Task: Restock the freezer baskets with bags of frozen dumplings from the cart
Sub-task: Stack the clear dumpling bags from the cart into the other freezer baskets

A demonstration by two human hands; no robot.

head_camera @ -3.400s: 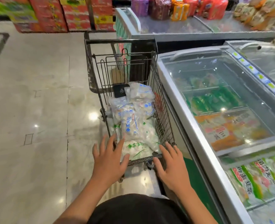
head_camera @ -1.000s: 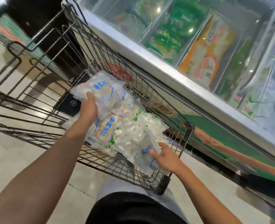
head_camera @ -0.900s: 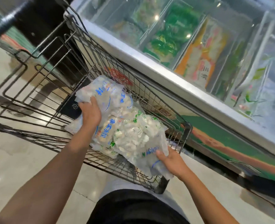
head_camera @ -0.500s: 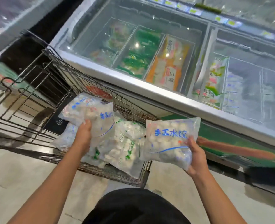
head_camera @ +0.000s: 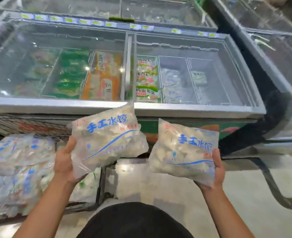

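- Two bags of frozen dumplings are up in the air in front of the freezer, one in each hand, both clear plastic with blue characters and a blue curved line; neither touches the freezer rim.
- The left bag sits tilted, its top corner overlapping the freezer's front rim in the view; the left hand has its grip closed on the bag's lower left edge, thumb on the front, the other fingers hidden behind.
- The right bag is held just beside the first, apart from it; the right hand cradles its lower right corner from beneath, grip closed round that edge, thumb up the side.
- More dumpling bags lie piled in the wire cart at the left, blurred; the cart stands against the freezer's front.
- The freezer's glass lids show baskets below: green packs, orange packs and green-and-white packs fill compartments on the left and middle; a basket to the right holds a few pale bags with blue marks; the next basket holds a single pale pack, its label unreadable.
- Yellow price tags run along the far rim; a dark hose trails across the floor at the right.
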